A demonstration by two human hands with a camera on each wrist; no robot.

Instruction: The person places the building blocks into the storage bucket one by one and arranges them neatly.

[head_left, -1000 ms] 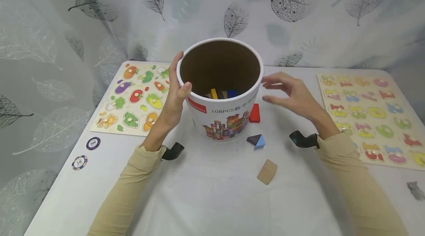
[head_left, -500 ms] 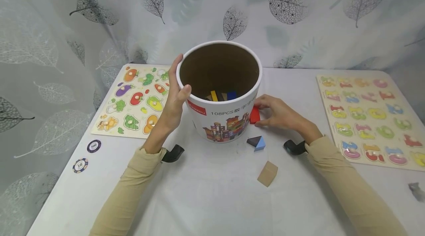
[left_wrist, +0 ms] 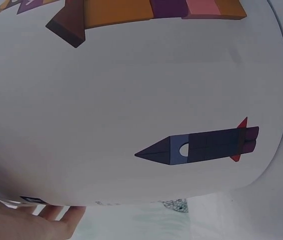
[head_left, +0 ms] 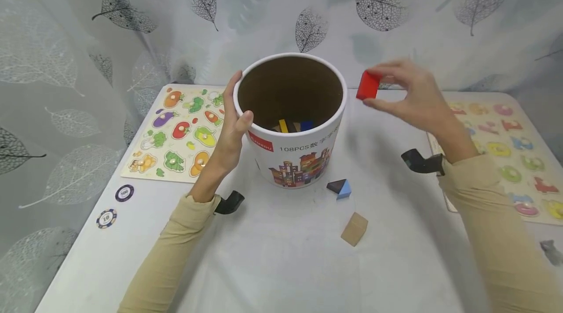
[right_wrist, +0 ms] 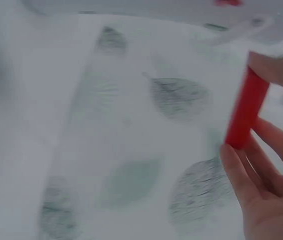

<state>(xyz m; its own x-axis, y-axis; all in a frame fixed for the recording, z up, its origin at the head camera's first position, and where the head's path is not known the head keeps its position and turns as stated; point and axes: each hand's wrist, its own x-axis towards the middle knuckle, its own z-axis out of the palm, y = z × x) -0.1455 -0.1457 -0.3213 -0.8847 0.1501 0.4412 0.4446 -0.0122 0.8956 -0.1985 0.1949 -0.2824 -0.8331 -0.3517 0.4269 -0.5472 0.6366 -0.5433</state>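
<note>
A white bucket [head_left: 264,156] printed with colourful buildings stands upright on the table, several blocks [head_left: 283,126] lying at its bottom. My left hand [head_left: 228,139] grips its left rim, thumb at the front and fingers round the outer side; the left wrist view shows mostly the bucket's printed wall [left_wrist: 106,100]. Raised to the right of the bucket, my right hand [head_left: 411,90] pinches a red block [head_left: 368,85] between thumb and fingers. In the right wrist view the red block [right_wrist: 247,110] is held by its two ends.
Before the bucket lie a black and blue block [head_left: 340,188] and a plain wooden block [head_left: 354,229]. A vegetable puzzle board [head_left: 176,132] is at left, a number puzzle board [head_left: 506,156] at right. Two poker chips [head_left: 124,193] lie near the left edge. A leaf-print curtain [head_left: 272,10] hangs behind.
My right hand came down to the red block beside the bucket, took hold of it, and lifted it up and to the right. The left hand stays on the rim.
</note>
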